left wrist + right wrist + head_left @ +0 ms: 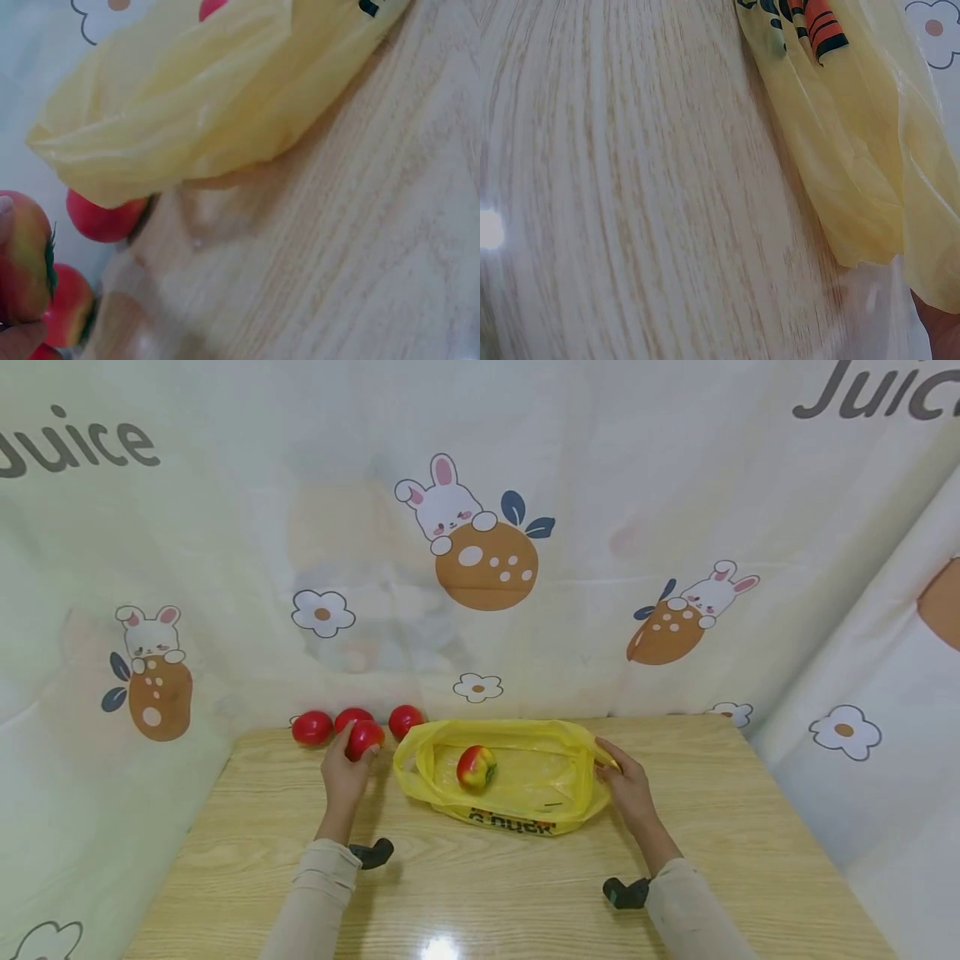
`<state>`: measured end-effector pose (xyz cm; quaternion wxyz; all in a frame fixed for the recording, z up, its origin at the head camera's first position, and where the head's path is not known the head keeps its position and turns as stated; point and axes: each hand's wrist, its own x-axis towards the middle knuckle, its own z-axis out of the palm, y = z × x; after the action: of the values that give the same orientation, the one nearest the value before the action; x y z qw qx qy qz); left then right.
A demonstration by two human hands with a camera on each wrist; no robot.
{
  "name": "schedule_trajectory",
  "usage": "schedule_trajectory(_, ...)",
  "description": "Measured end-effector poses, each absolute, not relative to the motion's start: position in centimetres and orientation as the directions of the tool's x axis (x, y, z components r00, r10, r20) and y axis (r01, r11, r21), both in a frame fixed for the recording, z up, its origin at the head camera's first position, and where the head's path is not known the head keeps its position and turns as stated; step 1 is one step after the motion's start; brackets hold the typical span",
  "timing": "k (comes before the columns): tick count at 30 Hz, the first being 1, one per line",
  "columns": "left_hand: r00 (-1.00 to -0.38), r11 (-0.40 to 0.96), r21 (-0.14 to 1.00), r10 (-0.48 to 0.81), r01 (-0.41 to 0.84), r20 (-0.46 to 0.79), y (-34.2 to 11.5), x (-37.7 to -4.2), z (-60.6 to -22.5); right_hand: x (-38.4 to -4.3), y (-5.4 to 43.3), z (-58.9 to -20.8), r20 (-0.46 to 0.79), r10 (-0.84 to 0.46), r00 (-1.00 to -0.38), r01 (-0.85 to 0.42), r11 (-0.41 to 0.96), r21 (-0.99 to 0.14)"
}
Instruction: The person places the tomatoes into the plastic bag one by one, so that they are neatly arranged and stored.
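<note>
The left hand [347, 774] is holding a glossy red apple [365, 738] at the left of the head frame, its grip spreading only as wide as the fruit, with the thumb pressing one side and the fingers curving round the other. In the left wrist view this apple is showing a smooth skin blending from red into yellow-green, and a tuft of green is sticking out at one end. The right hand [628, 783], right of centre in the head frame, is keeping a narrow grip, pinching the right edge of a yellow plastic bag [536, 772] between thumb and fingers.

The bag is lying at the centre of the frame with its mouth gaping upward in a long oval. Its thin, slightly see-through film is creasing into soft folds, and dark lettering is running along the near side. Inside, left of the middle, a rounded red-and-yellow apple [476, 768] is resting. Three more red apples are sitting along the table's far edge: one at the far left [312, 727], one just behind the held fruit [354, 717] and one beside the bag's left corner [406, 721].

The table [450, 885] is displaying pale wood grain and reflecting a bright spot at the bottom. Behind it, a pale cloth [600, 485] printed with rabbits is hanging in faint wrinkles.
</note>
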<state>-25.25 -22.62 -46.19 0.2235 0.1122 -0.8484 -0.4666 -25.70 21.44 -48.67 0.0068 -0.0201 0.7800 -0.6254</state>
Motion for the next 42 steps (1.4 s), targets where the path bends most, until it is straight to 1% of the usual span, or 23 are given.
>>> schedule_trajectory(10,-0.886,0.504,0.861,-0.369,0.063,0.281,-22.8,-25.3,-44.0,-25.4,21.2,-48.5,0.006,-0.036,-0.999,-0.013,0.196,-0.981)
schedule_trajectory(13,-0.882,0.510,0.856,-0.363,0.081,0.299,-22.9,-25.4,-43.6,-25.4,21.1,-48.5,0.013,-0.027,-1.000,-0.018,0.194,-0.981)
schedule_trajectory(24,-0.878,0.504,0.860,-0.369,0.086,0.304,-22.6,-25.2,-42.6,-25.3,21.1,-48.9,0.010,-0.026,-1.000,-0.015,0.171,-0.985)
schedule_trajectory(34,-0.868,0.478,0.867,-0.360,0.142,0.341,-21.8,-24.5,-40.7,-25.2,21.2,-48.8,-0.010,-0.044,-0.999,0.003,0.142,-0.990)
schedule_trajectory(38,-0.864,0.489,0.859,-0.357,0.151,0.355,-21.4,-24.2,-40.3,-25.1,21.2,-48.8,-0.006,-0.045,-0.999,0.000,0.151,-0.988)
schedule_trajectory(42,-0.854,0.541,0.820,-0.325,0.184,0.406,-20.8,-24.0,-39.8,-25.0,21.2,-48.7,0.002,-0.043,-0.999,-0.009,0.153,-0.988)
